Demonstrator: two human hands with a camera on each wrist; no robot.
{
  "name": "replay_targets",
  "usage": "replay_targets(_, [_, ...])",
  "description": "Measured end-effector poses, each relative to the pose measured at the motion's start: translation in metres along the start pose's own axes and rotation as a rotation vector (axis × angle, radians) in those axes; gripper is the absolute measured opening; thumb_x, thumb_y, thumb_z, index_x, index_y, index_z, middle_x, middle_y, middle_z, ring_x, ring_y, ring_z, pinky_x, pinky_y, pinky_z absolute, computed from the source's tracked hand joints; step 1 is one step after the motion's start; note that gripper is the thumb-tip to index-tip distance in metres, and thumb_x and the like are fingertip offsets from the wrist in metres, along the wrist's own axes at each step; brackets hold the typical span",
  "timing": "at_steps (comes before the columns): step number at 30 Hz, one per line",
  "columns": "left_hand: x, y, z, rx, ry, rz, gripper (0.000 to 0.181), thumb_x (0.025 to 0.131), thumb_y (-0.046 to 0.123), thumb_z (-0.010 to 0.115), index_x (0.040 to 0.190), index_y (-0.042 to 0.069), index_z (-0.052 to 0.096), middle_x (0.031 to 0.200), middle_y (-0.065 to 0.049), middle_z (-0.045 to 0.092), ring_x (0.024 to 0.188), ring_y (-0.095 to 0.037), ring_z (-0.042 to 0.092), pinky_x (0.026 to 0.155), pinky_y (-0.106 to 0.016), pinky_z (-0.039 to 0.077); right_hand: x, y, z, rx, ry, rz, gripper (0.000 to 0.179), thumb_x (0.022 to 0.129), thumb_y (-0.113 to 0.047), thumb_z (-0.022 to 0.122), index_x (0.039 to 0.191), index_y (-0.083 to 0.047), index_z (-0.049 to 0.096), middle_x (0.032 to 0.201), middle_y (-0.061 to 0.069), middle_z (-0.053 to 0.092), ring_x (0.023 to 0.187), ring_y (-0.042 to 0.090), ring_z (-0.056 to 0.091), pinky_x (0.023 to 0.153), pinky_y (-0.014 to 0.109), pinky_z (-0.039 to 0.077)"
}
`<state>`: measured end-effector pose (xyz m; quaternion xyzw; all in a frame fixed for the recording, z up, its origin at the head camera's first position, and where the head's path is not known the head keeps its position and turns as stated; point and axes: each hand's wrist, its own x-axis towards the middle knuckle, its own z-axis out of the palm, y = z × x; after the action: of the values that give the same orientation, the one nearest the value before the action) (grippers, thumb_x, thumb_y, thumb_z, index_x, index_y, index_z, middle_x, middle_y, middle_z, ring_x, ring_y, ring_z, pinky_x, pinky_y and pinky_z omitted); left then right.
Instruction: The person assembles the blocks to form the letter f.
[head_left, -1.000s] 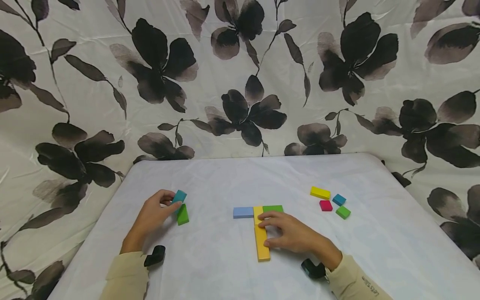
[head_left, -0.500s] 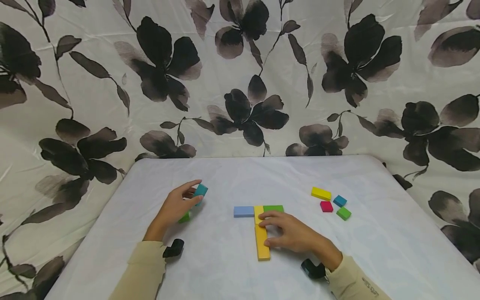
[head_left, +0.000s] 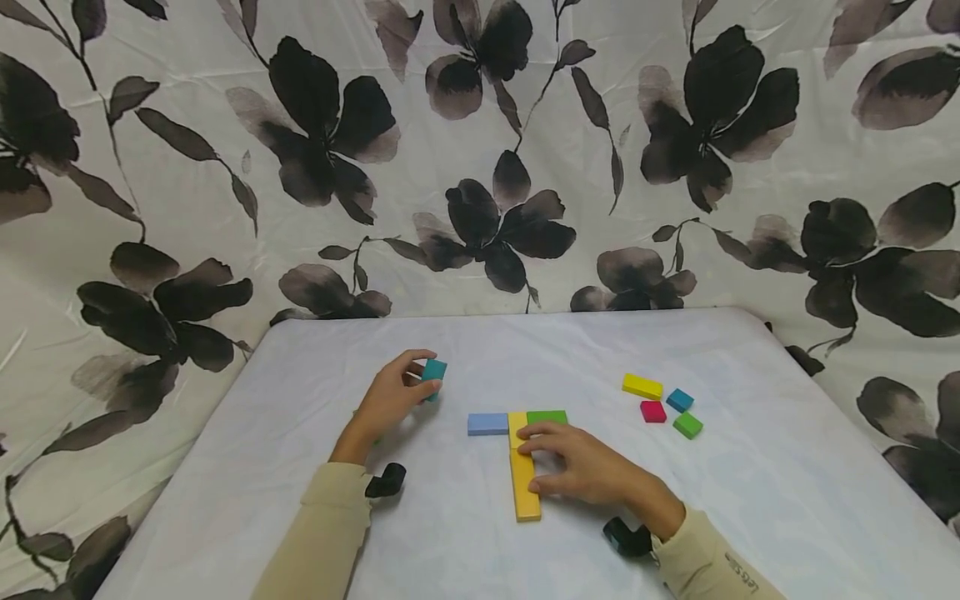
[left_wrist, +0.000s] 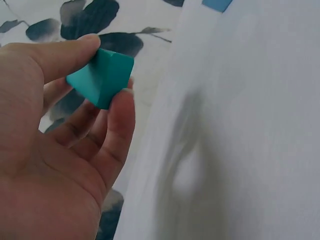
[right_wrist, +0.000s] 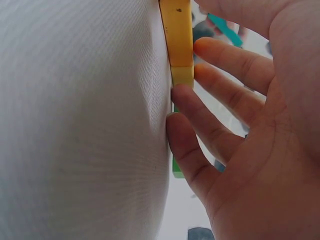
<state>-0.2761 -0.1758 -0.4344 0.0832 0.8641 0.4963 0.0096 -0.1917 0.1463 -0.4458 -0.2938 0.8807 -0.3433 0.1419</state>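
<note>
Between the thumb and fingers of my left hand (head_left: 386,404) is a teal block (head_left: 433,372), raised above the white cloth. The left wrist view shows the same teal block (left_wrist: 105,77) pinched at the fingertips. My right hand (head_left: 588,468) rests at the yellow blocks (head_left: 525,496), which lie end to end in a column. Its fingertips touch them, with fingers extended and loosely bent in the right wrist view. A light blue block (head_left: 487,424) adjoins the column's top on the left, and a green block (head_left: 547,417) adjoins it on the right, forming a T.
Right of the T lie a yellow block (head_left: 642,386), a blue block (head_left: 680,400), a red block (head_left: 653,412) and a small green block (head_left: 687,425). Another green block is almost wholly hidden behind my left wrist. A floral cloth (head_left: 480,125) hangs behind the table.
My left hand has lifted the teal block from beside the left green block and carried it rightward toward the T. The right hand and the arranged blocks stay put.
</note>
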Motion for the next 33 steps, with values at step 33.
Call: replay_targets(33, [0.041,0.042,0.09,-0.021,-0.115,-0.144,0.034,0.096,0.022,0.07,0.128,0.014,0.059,0.109,-0.008,0.063,0.08,-0.02,0.065,0.069,-0.032,0.055,0.0,-0.002,-0.001,-0.014,0.008,0.013,0.045,0.089,-0.038,0.077,0.13,-0.023,0.068,0.146,-0.009,0.049,0.137,0.022,0.04,0.112,0.055,0.034])
